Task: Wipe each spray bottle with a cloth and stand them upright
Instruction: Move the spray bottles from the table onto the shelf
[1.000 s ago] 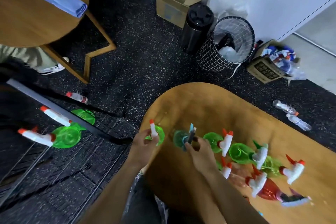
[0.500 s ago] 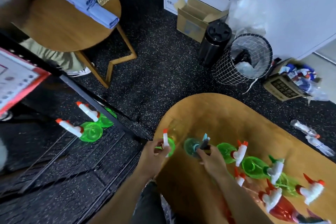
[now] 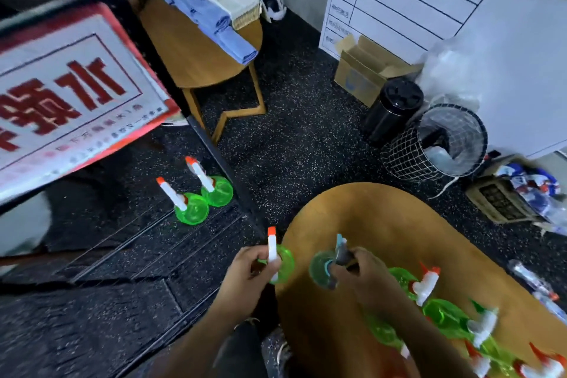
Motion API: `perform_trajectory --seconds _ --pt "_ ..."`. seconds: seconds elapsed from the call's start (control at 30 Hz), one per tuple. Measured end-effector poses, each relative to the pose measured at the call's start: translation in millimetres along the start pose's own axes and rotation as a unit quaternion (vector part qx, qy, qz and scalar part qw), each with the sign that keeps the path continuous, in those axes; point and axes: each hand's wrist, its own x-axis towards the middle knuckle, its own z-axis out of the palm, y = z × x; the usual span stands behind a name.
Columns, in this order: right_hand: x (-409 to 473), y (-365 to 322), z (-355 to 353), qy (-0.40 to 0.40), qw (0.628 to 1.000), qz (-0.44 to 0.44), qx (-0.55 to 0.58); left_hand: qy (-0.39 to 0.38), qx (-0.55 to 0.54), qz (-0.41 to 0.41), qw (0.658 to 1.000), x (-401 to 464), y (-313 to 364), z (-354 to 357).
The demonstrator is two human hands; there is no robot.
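The left hand [image 3: 245, 270] grips a green translucent spray bottle with a white, orange-tipped trigger head [image 3: 277, 261] at the near-left edge of the oval wooden table [image 3: 383, 224]. Just to its right, the right hand [image 3: 359, 267] pinches a teal bottle's grey-blue sprayer [image 3: 325, 267]. No cloth is visible, so this looks like the standing-up step; next, each needs setting squarely on its base before release.

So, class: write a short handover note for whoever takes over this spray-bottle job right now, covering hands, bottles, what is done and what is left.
Left hand grips a green plastic spray bottle with a white, orange-tipped nozzle.
Right hand grips a teal spray bottle with a grey trigger head.
Both are at the near end of the oval wooden table.
Two green bottles stand upright on the black wire rack.
More bottles crowd the table's right side, still to handle. No cloth visible.
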Motion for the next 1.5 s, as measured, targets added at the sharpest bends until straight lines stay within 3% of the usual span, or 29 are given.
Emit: perform_trajectory --seconds 0.37,0.47,0.67,0.9,1.5 --pt "3 -125 46 -0.144 0.984 -0.063 -0.085 0.043 -0.084 0.031 0.995 -32 -13 -112" --pt "10 -155 64 -0.169 0.981 -0.071 -0.061 0.077 -0.086 0.047 0.992 -38 -17 -140" --pt "24 -207 111 -0.191 0.974 -0.114 -0.046 0.165 -0.111 0.016 0.98 -42 -52 -191" --pt "62 -253 174 -0.224 0.947 -0.18 -0.14 0.249 -0.131 -0.047 0.959 -37 -96 -233" --pt "139 -300 264 -0.226 0.91 -0.202 -0.283 0.301 -0.101 -0.127 0.94 -2 -139 -264"
